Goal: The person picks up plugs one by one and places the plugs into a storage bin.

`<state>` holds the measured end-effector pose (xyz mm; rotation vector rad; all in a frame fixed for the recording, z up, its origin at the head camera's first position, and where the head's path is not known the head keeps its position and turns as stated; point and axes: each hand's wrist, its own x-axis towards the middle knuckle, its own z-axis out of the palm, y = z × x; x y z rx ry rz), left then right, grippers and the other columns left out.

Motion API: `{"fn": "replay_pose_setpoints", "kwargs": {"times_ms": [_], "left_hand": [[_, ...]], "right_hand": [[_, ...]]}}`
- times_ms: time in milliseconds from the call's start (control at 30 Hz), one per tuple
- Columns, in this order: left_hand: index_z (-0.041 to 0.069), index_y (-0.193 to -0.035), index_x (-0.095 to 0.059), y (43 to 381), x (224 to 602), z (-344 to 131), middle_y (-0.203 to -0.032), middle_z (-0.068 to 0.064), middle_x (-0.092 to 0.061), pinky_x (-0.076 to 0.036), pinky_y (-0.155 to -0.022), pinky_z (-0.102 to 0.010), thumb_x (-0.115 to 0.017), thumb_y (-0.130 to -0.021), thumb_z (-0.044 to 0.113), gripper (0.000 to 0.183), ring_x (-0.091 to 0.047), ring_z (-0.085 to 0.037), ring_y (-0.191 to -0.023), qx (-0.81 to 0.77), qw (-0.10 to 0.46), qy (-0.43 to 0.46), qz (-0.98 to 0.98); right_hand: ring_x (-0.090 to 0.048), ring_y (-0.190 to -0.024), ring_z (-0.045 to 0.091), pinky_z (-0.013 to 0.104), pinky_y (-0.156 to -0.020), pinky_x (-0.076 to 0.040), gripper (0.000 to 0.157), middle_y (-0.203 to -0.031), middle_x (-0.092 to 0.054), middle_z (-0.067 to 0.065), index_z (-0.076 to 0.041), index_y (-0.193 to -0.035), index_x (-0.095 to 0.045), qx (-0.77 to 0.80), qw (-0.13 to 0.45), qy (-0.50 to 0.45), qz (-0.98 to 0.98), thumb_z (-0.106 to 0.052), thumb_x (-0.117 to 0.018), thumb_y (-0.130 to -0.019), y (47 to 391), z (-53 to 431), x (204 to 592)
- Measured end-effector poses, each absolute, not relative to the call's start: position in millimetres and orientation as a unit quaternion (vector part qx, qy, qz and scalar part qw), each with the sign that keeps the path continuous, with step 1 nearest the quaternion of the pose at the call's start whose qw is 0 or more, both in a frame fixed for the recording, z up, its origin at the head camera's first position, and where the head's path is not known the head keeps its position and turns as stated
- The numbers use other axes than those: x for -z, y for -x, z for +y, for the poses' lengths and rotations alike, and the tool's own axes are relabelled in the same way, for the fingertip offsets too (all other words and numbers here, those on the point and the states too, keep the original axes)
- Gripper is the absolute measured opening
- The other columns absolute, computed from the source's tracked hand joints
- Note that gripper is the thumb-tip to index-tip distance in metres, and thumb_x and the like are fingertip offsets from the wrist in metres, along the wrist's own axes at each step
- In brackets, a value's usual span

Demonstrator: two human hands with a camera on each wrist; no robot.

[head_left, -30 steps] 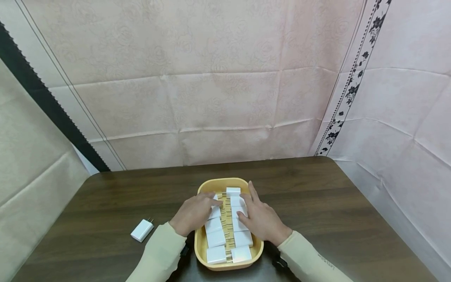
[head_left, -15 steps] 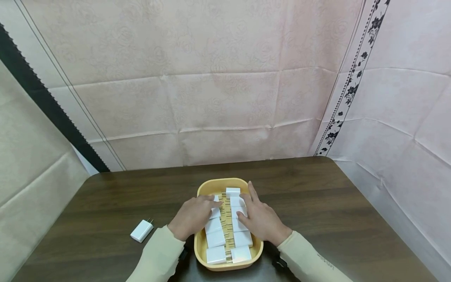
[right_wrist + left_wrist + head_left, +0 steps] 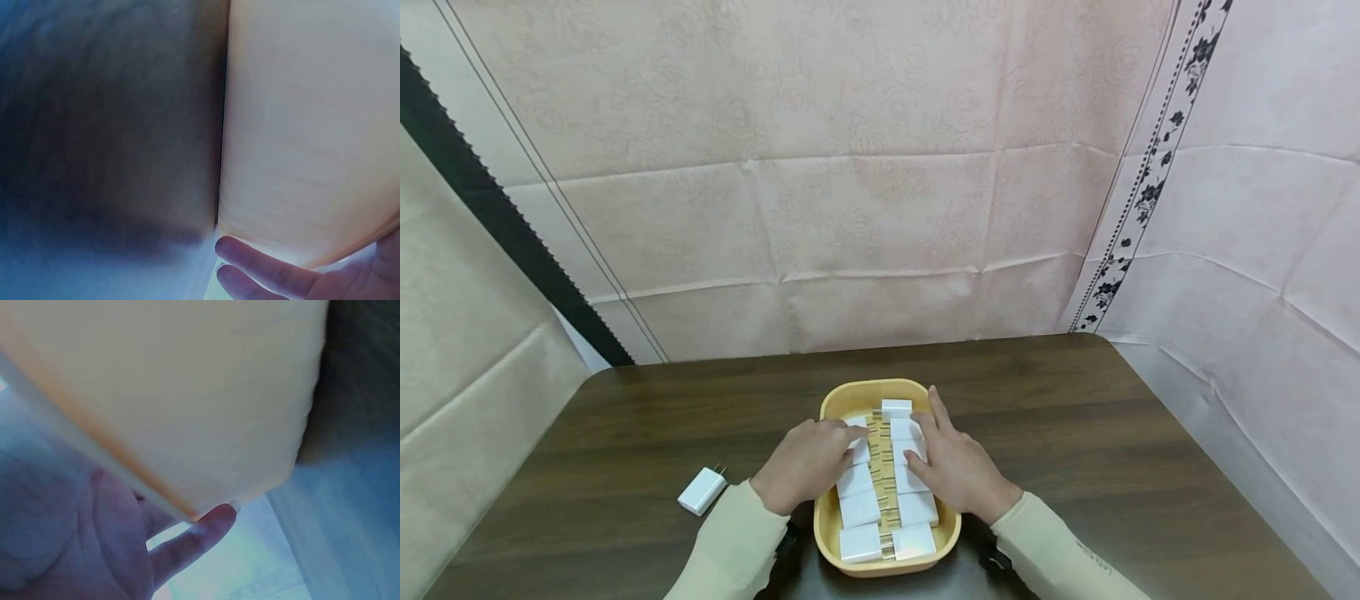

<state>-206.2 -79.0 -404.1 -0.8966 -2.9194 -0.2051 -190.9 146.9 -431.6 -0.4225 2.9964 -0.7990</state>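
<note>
White plug-in chargers (image 3: pixel 913 542) lie in two columns inside a yellow tray (image 3: pixel 880 569), prongs pointing inward between the columns. My left hand (image 3: pixel 808 462) reaches over the tray's left side, its fingers across the upper chargers of the left column and partly covering them. Over the right side lies my right hand (image 3: pixel 958 471), fingers spread, some at the upper chargers of the right column and one along the rim. In the left wrist view a finger (image 3: pixel 197 540) touches the tray's edge from outside. Two fingers (image 3: pixel 265 265) show beside the tray's wall in the right wrist view.
A single white charger (image 3: pixel 702 491) lies on the dark wooden table (image 3: pixel 625 467), left of the tray, its prongs pointing away. Pale patterned cloth (image 3: pixel 880 217) hangs behind the table and at both sides.
My left hand has drawn slightly to the left, its fingertips pulling back from the gap between the columns. The right hand and the chargers stay put.
</note>
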Motion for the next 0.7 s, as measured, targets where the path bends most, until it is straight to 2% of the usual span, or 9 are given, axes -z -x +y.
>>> {"fn": "replay_pose_setpoints", "kwargs": {"times_ms": [133,300,433,700], "left_hand": [[0.016,-0.124,-0.073,205,400,-82,-0.113,-0.005,-0.075,-0.056,-0.083,-0.040,-0.066,-0.098,0.018,0.027,-0.064,-0.013,-0.085,0.079,0.024,0.302,-0.950],[0.015,-0.122,-0.073,204,394,-85,-0.114,-0.005,-0.075,-0.057,-0.078,-0.036,-0.066,-0.097,0.016,0.026,-0.062,-0.012,-0.081,0.097,0.013,0.304,-0.948],[0.015,-0.122,-0.073,202,390,-86,-0.115,-0.004,-0.074,-0.057,-0.078,-0.035,-0.067,-0.097,0.016,0.026,-0.060,-0.010,-0.077,0.100,0.018,0.296,-0.950],[0.016,-0.124,-0.073,197,380,-89,-0.119,-0.003,-0.073,-0.056,-0.082,-0.036,-0.066,-0.097,0.017,0.028,-0.062,-0.012,-0.084,0.108,0.031,0.275,-0.955]], "right_hand": [[-0.058,-0.065,0.010,0.023,-0.053,-0.046,0.059,-0.171,-0.002,0.018,-0.009,-0.150,-0.043,0.254,0.004,0.136,0.958,-0.033,-0.062,-0.100,191,147,432],[-0.059,-0.068,0.012,0.023,-0.054,-0.046,0.059,-0.171,-0.001,0.017,-0.009,-0.151,-0.043,0.255,0.005,0.135,0.957,-0.033,-0.061,-0.100,191,147,432],[-0.060,-0.071,0.013,0.024,-0.055,-0.047,0.059,-0.171,0.000,0.017,-0.009,-0.151,-0.043,0.255,0.007,0.135,0.958,-0.034,-0.061,-0.100,191,147,432],[-0.058,-0.068,0.011,0.023,-0.054,-0.046,0.059,-0.171,0.000,0.017,-0.009,-0.151,-0.043,0.247,0.007,0.133,0.960,-0.035,-0.060,-0.101,192,147,432]]}}
